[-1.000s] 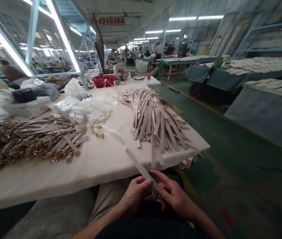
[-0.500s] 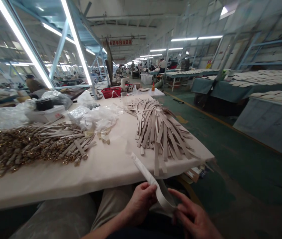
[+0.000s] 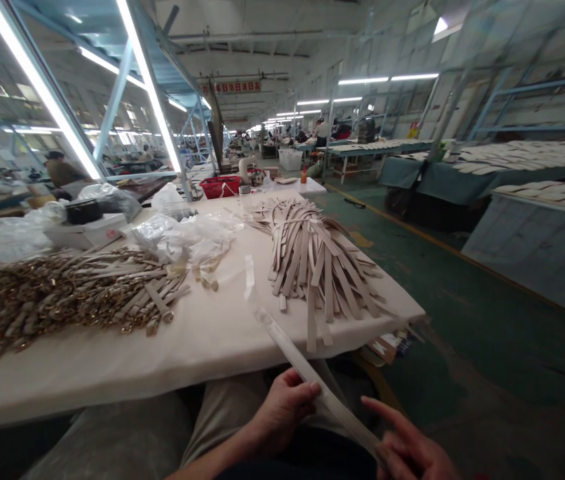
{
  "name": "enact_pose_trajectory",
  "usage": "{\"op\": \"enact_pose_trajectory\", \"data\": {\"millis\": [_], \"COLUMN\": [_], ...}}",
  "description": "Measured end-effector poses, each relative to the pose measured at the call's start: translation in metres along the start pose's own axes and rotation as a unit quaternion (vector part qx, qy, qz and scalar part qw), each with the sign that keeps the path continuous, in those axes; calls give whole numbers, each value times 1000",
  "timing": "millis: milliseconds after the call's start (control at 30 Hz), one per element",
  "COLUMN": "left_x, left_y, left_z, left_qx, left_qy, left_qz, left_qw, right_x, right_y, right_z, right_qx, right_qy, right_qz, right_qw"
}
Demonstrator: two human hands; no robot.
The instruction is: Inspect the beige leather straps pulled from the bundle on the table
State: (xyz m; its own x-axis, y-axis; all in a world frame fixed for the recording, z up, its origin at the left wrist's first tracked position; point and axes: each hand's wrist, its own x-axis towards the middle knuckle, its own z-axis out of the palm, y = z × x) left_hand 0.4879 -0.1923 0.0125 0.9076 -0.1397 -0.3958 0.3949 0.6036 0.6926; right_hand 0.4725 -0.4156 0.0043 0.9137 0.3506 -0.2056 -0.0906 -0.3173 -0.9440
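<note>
Head view: a seated worker's two hands stretch a pale strip [image 3: 335, 408] at the near edge of a cloth-covered table [image 3: 212, 327].
Left hand: it [image 3: 287, 403] pinches the strip partway along, thumb on top.
Right hand: it [image 3: 407, 443] appears to grip the strip's lower end, forefinger pointing free; the frame's bottom edge cuts it off.
Strip: it slants from the right hand up to the table's edge; a whitish piece [image 3: 249, 277] lies just beyond, whether joined is unclear.
Step in hand: by all appearances, straightening or drawing out one strip.
Next move: judged from the pose, it calls for a steady left pinch and even tension, lest the strip curl.
Table: a tied sheaf of strips [image 3: 307, 257] fans out at right; straps with shiny metal fittings [image 3: 62, 293] heap at left, plastic bags [image 3: 190, 233] behind.
Room: a long workshop under tube lights [image 3: 362, 81], its green floor [image 3: 492, 327] flanked by loaded tables [image 3: 445, 180].
</note>
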Motion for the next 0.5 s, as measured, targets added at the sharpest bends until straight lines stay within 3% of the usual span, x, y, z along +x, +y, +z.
{"op": "enact_pose_trajectory", "data": {"millis": [167, 267, 367, 500], "left_x": [0, 4, 4, 1], "left_y": [4, 10, 9, 0], "left_z": [2, -5, -9, -2], "left_qx": [37, 41, 42, 52], "left_qy": [-50, -15, 12, -81], "left_qz": [10, 54, 39, -10], "left_qw": [998, 998, 998, 995], "right_x": [24, 13, -1, 13], "right_y": [-26, -16, 2, -4], "right_z": [17, 7, 0, 18], "right_qx": [11, 33, 27, 46], "right_qy": [-39, -41, -32, -36], "right_qz": [-38, -20, 1, -20], "right_qw": [998, 998, 999, 998]}}
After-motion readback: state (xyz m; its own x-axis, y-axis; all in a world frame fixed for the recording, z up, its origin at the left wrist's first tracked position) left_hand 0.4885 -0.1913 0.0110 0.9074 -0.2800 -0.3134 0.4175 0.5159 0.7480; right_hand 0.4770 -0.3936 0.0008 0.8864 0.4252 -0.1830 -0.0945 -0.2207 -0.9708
